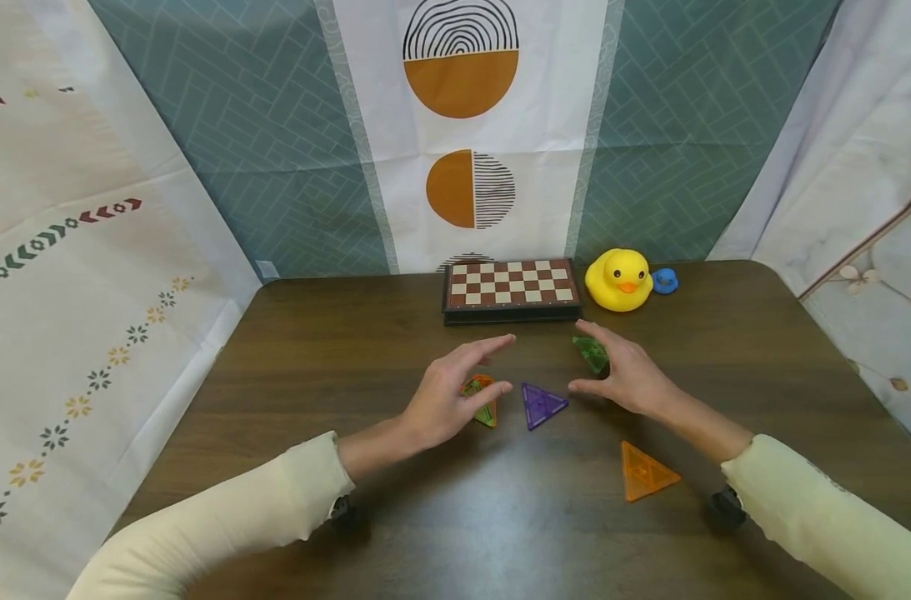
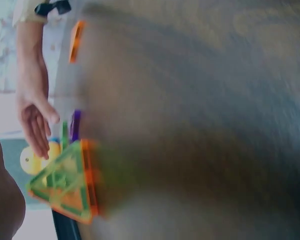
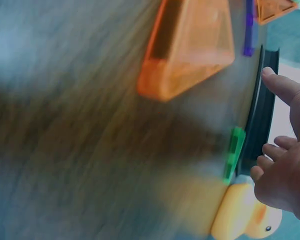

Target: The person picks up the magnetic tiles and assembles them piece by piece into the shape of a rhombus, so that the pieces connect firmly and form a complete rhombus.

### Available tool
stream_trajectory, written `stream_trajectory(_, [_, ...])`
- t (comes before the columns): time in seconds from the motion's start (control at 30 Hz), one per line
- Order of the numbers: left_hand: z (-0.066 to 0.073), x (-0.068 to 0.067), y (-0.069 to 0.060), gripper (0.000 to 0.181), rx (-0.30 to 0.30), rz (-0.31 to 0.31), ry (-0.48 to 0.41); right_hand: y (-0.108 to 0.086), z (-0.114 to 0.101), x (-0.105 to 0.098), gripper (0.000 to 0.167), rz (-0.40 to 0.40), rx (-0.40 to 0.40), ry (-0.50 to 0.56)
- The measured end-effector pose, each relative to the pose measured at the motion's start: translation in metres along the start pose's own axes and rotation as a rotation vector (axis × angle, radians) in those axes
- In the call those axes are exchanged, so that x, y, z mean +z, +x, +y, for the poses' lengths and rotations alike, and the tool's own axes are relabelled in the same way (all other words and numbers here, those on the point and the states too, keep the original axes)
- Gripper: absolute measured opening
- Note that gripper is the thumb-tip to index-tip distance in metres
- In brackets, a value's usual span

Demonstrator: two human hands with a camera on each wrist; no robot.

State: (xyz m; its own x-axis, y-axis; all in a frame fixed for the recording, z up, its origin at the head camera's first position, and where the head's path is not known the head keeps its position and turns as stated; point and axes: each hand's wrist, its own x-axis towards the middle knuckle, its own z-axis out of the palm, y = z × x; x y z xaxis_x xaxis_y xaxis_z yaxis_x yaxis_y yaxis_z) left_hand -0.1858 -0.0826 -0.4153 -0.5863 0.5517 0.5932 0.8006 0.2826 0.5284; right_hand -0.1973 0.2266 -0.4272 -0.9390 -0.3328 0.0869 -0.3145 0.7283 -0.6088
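My left hand point(image 1: 442, 402) hovers over the table with thumb and fingers spread apart, holding nothing. Just behind its thumb stands a small upright shape of orange and green see-through triangle tiles point(image 2: 65, 182), partly hidden by the hand in the head view. My right hand point(image 1: 633, 377) is also spread wide and grips nothing; a green triangle tile point(image 1: 590, 353) lies flat beyond it, partly covered. Between the two hands lies a flat purple triangle tile point(image 1: 543, 406). Nearer to me, below the right hand, is an orange triangle tile point(image 1: 646, 473).
A folded chessboard box point(image 1: 512, 287) sits at the table's back edge. Beside it are a yellow rubber duck point(image 1: 618, 281) and a small blue duck point(image 1: 664, 281). Patterned cloths hang behind and at both sides of the brown wooden table point(image 1: 312, 358).
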Motion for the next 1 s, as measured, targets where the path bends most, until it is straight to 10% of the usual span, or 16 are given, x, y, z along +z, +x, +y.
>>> stream_trajectory(0.7, [0.030, 0.051, -0.015, 0.062, -0.339, -0.250, 0.083, 0.005, 0.028, -0.007, 0.084, 0.005, 0.091, -0.033])
stream_trajectory(1.0, [0.034, 0.061, -0.020, 0.061, -0.328, -0.306, 0.209, 0.005, 0.032, -0.013, 0.073, 0.004, 0.062, -0.042])
